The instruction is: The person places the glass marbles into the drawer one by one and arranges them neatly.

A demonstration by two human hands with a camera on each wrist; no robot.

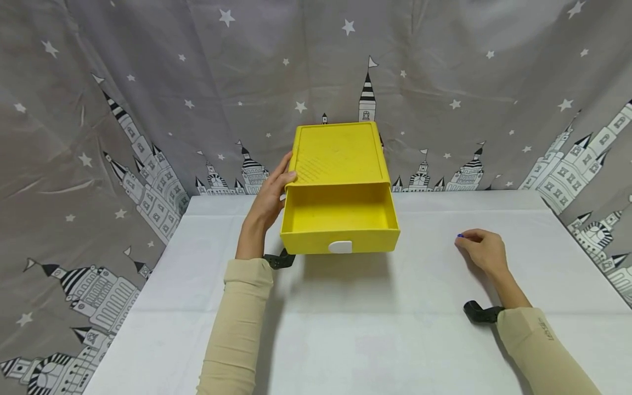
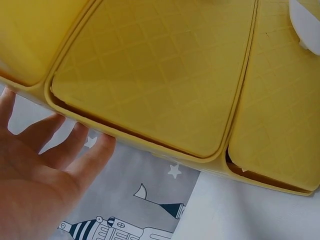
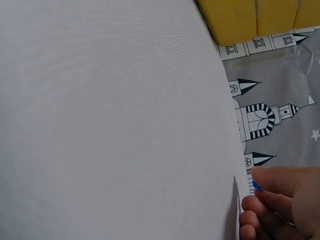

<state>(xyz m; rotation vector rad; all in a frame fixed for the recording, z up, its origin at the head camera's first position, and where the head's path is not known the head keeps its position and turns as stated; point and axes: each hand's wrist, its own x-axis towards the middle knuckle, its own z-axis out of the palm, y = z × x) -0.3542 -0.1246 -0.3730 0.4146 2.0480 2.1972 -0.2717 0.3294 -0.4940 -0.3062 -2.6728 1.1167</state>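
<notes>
A yellow drawer box (image 1: pixel 340 153) stands at the back of the table, its top drawer (image 1: pixel 340 241) pulled out toward me. That drawer has a white handle (image 1: pixel 340 247), and its yellow inside floor shows. My left hand (image 1: pixel 269 197) rests against the box's left side with fingers extended; the left wrist view shows several fingertips touching the edge beside the lower drawer fronts (image 2: pixel 150 75). To the right, low over the table, my right hand (image 1: pixel 484 250) pinches a tiny blue object (image 3: pixel 256 185) between thumb and forefinger. Fingers hide most of it, so its kind cannot be told.
A white cloth (image 1: pixel 345 340) covers the table. Behind it hangs a grey curtain (image 1: pixel 444 71) printed with castles and stars. Black wrist mounts (image 1: pixel 481 312) stick out from both of my sleeves.
</notes>
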